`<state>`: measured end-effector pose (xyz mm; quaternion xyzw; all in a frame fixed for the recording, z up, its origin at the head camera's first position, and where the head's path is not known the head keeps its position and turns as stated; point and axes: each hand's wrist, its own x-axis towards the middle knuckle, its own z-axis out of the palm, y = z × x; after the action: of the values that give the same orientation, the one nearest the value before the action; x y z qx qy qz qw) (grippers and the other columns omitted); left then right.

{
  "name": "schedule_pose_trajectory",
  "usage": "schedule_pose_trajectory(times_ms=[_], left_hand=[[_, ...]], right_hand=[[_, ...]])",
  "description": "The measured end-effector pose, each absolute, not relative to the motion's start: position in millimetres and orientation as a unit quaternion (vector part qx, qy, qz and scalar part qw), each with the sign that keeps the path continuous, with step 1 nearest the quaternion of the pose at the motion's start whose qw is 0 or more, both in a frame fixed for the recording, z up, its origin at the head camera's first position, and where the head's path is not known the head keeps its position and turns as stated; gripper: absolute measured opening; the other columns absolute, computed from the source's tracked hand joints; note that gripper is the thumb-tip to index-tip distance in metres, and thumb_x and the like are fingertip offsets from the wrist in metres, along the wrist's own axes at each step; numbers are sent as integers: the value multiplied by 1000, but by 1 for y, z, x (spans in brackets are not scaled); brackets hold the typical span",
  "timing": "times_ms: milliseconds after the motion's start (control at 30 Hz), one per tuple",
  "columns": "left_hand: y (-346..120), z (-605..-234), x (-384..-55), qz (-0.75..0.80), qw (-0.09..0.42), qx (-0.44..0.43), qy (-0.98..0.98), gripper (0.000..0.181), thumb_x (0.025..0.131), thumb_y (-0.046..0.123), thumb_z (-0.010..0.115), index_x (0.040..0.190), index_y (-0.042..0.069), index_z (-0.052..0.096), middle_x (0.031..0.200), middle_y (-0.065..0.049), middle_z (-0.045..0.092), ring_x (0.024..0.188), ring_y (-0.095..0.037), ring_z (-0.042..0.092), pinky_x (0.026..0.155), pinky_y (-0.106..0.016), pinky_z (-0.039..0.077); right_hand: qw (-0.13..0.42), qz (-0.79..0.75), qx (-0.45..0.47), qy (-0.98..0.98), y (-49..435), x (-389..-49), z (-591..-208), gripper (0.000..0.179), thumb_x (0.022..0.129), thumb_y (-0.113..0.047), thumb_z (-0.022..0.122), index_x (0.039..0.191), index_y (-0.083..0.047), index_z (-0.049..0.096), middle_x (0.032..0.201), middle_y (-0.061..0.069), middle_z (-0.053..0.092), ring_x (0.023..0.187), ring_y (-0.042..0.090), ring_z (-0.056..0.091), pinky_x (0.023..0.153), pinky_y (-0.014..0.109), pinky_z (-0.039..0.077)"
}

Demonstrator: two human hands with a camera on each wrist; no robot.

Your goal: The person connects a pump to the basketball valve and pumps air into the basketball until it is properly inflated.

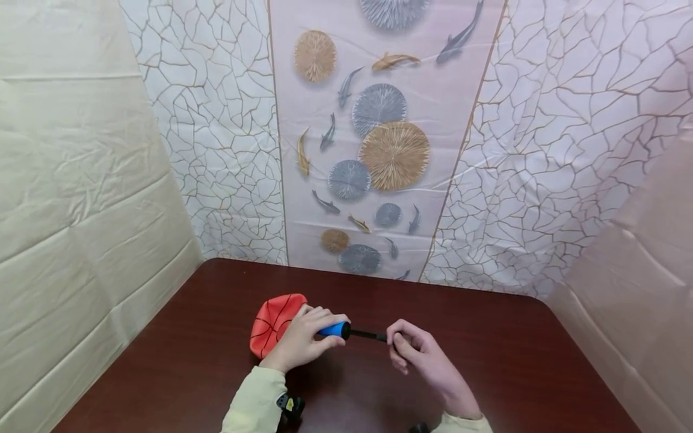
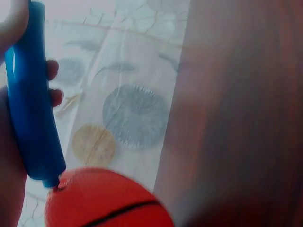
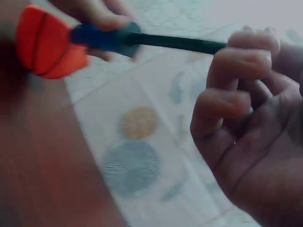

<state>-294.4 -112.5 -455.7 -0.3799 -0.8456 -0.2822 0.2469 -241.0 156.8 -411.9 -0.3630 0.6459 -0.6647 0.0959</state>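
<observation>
My left hand (image 1: 305, 338) grips the blue barrel of a hand pump (image 1: 334, 330), its fingers wrapped over it. The barrel's tip meets the surface of a red ball with black lines (image 2: 109, 198), which looks dented and only partly filled in the head view. From the other end of the barrel a black rod (image 3: 180, 42) sticks out to the right. My right hand (image 1: 419, 355) holds the rod's far end with curled fingers, and the handle there is hidden behind them. Ball, pump and hands line up over the table.
The dark reddish-brown table (image 1: 487, 349) stretches around the hands. Behind it hangs a cloth backdrop (image 1: 357, 144) printed with fish and round shapes, and plain beige cloth (image 1: 70, 240) covers the left side. Black wrist devices (image 1: 291, 406) sit at the sleeves.
</observation>
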Motion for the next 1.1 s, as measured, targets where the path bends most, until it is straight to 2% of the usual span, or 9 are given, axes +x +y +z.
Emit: schedule_pose_trajectory(times_ms=[100,200,300,533,667,833,933,1100], left_hand=[[-104,-459,-289,-261,247,-376,-854,36,88,43,66,123,32,63,97,12,65,91,-4,55,85,-31,38],[-95,-463,-284,-248,239,-378,-859,36,90,44,64,123,31,64,95,11,64,88,-5,55,84,-30,37],[-89,-466,-280,-262,222,-376,-861,37,92,47,60,124,30,64,96,11,64,89,-5,55,85,-30,37],[-93,-465,-283,-286,171,-398,-855,37,95,46,55,129,32,59,102,13,63,91,-3,52,89,-29,37],[-102,-461,-286,-275,161,-392,-863,35,97,45,52,129,33,58,103,12,62,92,-4,51,92,-33,36],[-118,-459,-292,-291,172,-343,-876,32,95,40,57,127,34,59,108,9,62,99,-7,52,97,-43,34],[-124,-460,-298,-298,169,-334,-878,33,95,41,56,127,36,58,111,9,61,104,-8,51,100,-47,32],[-127,-465,-306,-302,171,-338,-875,32,96,42,55,127,37,57,112,9,60,106,-10,51,102,-51,31]], right_hand=[[125,-669,-350,643,143,-248,-426,17,106,-15,34,100,-8,49,67,-4,41,51,14,35,45,34,23],[143,-657,-327,664,131,-251,-438,24,106,-19,33,101,1,45,69,-4,43,54,6,41,45,29,27],[135,-643,-313,686,125,-250,-441,32,106,-21,34,102,10,40,70,-2,43,54,4,43,45,28,29],[111,-586,-315,738,131,-246,-430,31,105,-23,40,100,6,51,70,-1,48,56,2,44,47,26,36],[120,-587,-295,744,141,-241,-419,31,104,-26,44,99,4,54,73,0,50,60,4,46,51,25,40],[104,-608,-265,741,155,-235,-406,32,103,-28,45,96,3,53,75,2,50,59,7,45,54,23,41],[99,-606,-270,742,159,-234,-401,31,104,-28,44,95,1,52,74,2,49,59,9,44,54,24,41],[113,-602,-300,732,158,-236,-403,24,103,-21,46,100,3,50,73,1,47,59,18,42,54,26,39]])
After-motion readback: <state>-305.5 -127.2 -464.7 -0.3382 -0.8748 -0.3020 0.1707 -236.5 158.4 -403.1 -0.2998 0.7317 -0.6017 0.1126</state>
